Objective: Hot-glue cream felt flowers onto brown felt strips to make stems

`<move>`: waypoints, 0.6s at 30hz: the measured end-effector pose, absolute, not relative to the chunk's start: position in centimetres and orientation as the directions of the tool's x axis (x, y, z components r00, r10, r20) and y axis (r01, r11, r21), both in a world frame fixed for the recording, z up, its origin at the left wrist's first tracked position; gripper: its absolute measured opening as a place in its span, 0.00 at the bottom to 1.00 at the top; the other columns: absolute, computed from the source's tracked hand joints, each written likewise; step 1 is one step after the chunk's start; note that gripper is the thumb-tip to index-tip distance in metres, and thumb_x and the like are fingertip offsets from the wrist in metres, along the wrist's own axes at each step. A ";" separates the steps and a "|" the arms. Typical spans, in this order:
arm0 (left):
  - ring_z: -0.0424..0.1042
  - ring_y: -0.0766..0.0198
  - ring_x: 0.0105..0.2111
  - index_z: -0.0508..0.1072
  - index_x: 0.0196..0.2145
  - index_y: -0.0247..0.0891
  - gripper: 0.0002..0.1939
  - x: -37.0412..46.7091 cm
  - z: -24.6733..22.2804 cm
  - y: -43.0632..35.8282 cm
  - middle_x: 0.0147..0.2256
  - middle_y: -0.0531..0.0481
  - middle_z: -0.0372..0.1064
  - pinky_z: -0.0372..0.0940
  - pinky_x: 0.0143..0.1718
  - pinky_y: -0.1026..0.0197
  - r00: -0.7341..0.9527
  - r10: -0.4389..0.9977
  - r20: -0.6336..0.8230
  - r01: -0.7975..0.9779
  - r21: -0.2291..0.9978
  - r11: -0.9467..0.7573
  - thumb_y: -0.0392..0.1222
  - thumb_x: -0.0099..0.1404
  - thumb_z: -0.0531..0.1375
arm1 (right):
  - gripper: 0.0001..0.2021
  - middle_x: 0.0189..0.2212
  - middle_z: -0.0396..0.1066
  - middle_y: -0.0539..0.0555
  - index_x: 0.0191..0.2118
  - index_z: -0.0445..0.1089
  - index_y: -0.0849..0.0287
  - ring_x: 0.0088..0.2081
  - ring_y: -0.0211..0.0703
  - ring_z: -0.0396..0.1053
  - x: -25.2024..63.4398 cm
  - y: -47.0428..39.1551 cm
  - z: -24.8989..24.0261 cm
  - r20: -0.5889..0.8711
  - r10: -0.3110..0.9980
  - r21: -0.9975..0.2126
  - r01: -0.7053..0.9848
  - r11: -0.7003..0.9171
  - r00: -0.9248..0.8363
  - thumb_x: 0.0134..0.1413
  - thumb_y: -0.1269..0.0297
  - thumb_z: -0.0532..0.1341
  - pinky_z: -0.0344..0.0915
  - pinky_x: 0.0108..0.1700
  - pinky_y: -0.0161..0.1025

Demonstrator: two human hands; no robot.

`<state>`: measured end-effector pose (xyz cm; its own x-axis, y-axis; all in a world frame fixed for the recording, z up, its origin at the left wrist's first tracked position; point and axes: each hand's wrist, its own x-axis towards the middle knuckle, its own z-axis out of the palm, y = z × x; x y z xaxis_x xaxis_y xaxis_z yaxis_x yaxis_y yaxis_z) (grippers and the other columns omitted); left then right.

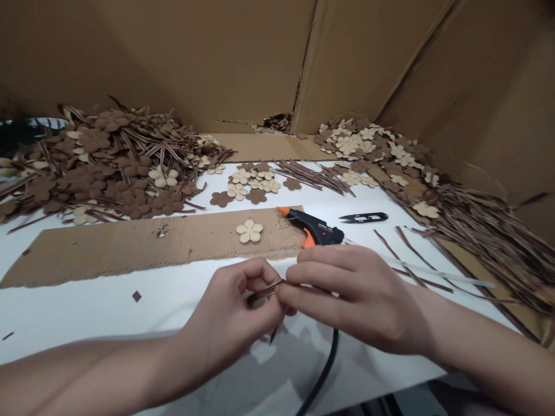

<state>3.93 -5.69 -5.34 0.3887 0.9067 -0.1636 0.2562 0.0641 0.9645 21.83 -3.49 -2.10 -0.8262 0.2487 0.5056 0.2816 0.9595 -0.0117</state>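
My left hand (243, 306) pinches a thin brown striped strip (262, 293), which curves between its thumb and fingers. My right hand (351, 294) meets it at the fingertips, closed on the end of the same strip. Just behind my hands, a black and orange glue gun (318, 226) lies with its orange nozzle on a long cardboard piece (108, 248). One cream flower (250, 231) rests flat on that cardboard, left of the nozzle. Black thread snips (364, 218) lie to the right of the glue gun.
Brown flowers and strips form a big pile (130, 167) at the back left. Another flower pile (359, 141) and many strips (489, 231) line the right side. Loose strips (407, 260) lie near my right wrist. Cardboard walls (173, 63) stand behind; a black cable (325, 370) hangs in front.
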 end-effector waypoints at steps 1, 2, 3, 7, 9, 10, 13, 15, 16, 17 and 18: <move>0.64 0.70 0.21 0.64 0.24 0.38 0.04 3.9 -5.5 -5.7 0.19 0.58 0.64 0.58 0.21 0.70 0.394 0.904 -0.166 0.259 0.964 0.064 0.32 0.54 0.54 | 0.14 0.29 0.74 0.55 0.29 0.71 0.64 0.30 0.39 0.67 21.9 -3.5 -2.1 0.495 0.240 0.003 0.277 0.961 -0.835 0.58 0.76 0.50 0.65 0.31 0.36; 0.64 0.70 0.21 0.64 0.24 0.38 0.04 3.9 -5.6 -5.8 0.19 0.58 0.64 0.58 0.21 0.70 0.399 0.902 -0.165 0.261 0.964 0.061 0.32 0.54 0.54 | 0.14 0.28 0.74 0.55 0.29 0.71 0.63 0.30 0.39 0.67 21.9 -3.6 -2.1 0.486 0.231 0.018 0.274 0.961 -0.843 0.58 0.76 0.50 0.64 0.31 0.36; 0.64 0.70 0.20 0.64 0.24 0.38 0.04 3.9 -5.7 -5.8 0.19 0.58 0.64 0.58 0.21 0.70 0.406 0.900 -0.160 0.260 0.964 0.054 0.33 0.54 0.55 | 0.14 0.28 0.74 0.54 0.29 0.71 0.63 0.30 0.40 0.67 21.9 -3.6 -2.0 0.477 0.221 0.031 0.267 0.963 -0.851 0.58 0.76 0.50 0.64 0.31 0.37; 0.64 0.70 0.20 0.64 0.23 0.38 0.04 4.0 -6.2 -6.1 0.18 0.58 0.63 0.58 0.20 0.70 0.428 0.889 -0.165 0.260 0.964 0.054 0.33 0.54 0.55 | 0.14 0.29 0.73 0.54 0.27 0.70 0.62 0.30 0.41 0.66 21.7 -3.8 -2.0 0.423 0.187 0.065 0.236 0.970 -0.886 0.57 0.77 0.50 0.60 0.27 0.38; 0.64 0.70 0.20 0.65 0.24 0.38 0.04 4.0 -6.3 -6.1 0.18 0.57 0.64 0.58 0.21 0.69 0.443 0.878 -0.181 0.273 0.960 0.060 0.32 0.54 0.54 | 0.15 0.29 0.73 0.54 0.27 0.70 0.62 0.30 0.40 0.65 21.6 -3.8 -2.0 0.392 0.197 0.058 0.237 0.970 -0.899 0.58 0.77 0.49 0.59 0.27 0.38; 0.64 0.70 0.20 0.65 0.25 0.38 0.04 4.0 -6.2 -6.1 0.19 0.57 0.64 0.58 0.21 0.69 0.450 0.874 -0.183 0.277 0.959 0.059 0.31 0.54 0.54 | 0.15 0.30 0.72 0.54 0.28 0.69 0.62 0.31 0.40 0.64 21.5 -3.7 -2.1 0.380 0.203 0.048 0.239 0.970 -0.902 0.58 0.77 0.48 0.59 0.28 0.37; 0.65 0.69 0.22 0.66 0.25 0.37 0.04 4.1 -5.8 -6.0 0.21 0.56 0.66 0.59 0.22 0.69 0.459 0.874 -0.159 0.267 0.963 0.034 0.32 0.55 0.54 | 0.13 0.29 0.70 0.55 0.30 0.68 0.62 0.31 0.41 0.63 21.4 -3.5 -2.4 0.414 0.251 -0.004 0.275 0.962 -0.875 0.58 0.75 0.48 0.61 0.32 0.37; 0.66 0.69 0.23 0.66 0.24 0.37 0.05 4.1 -5.3 -6.0 0.22 0.55 0.68 0.61 0.24 0.69 0.458 0.879 -0.135 0.233 0.972 0.027 0.33 0.56 0.55 | 0.11 0.26 0.67 0.55 0.29 0.65 0.62 0.30 0.41 0.61 21.4 -3.3 -2.6 0.496 0.334 -0.064 0.349 0.935 -0.802 0.56 0.76 0.48 0.61 0.31 0.37; 0.67 0.69 0.24 0.66 0.23 0.37 0.05 4.1 -5.0 -6.0 0.22 0.55 0.69 0.62 0.25 0.69 0.459 0.880 -0.125 0.210 0.977 0.029 0.33 0.56 0.55 | 0.10 0.25 0.65 0.55 0.29 0.64 0.61 0.28 0.41 0.60 21.4 -3.1 -2.6 0.525 0.377 -0.104 0.381 0.918 -0.764 0.54 0.76 0.47 0.61 0.29 0.37; 0.68 0.69 0.25 0.67 0.23 0.37 0.06 4.0 -4.8 -6.0 0.22 0.55 0.69 0.62 0.26 0.69 0.458 0.881 -0.116 0.186 0.982 0.033 0.32 0.56 0.56 | 0.10 0.23 0.63 0.54 0.27 0.62 0.60 0.26 0.40 0.58 21.5 -3.0 -2.7 0.541 0.409 -0.145 0.397 0.906 -0.735 0.52 0.77 0.47 0.59 0.27 0.36; 0.69 0.69 0.25 0.66 0.23 0.37 0.06 4.0 -4.7 -6.0 0.22 0.55 0.70 0.63 0.26 0.69 0.455 0.884 -0.107 0.162 0.986 0.036 0.32 0.57 0.56 | 0.09 0.22 0.61 0.52 0.26 0.59 0.58 0.24 0.39 0.56 21.5 -2.9 -2.7 0.545 0.430 -0.186 0.397 0.899 -0.720 0.50 0.77 0.47 0.57 0.24 0.35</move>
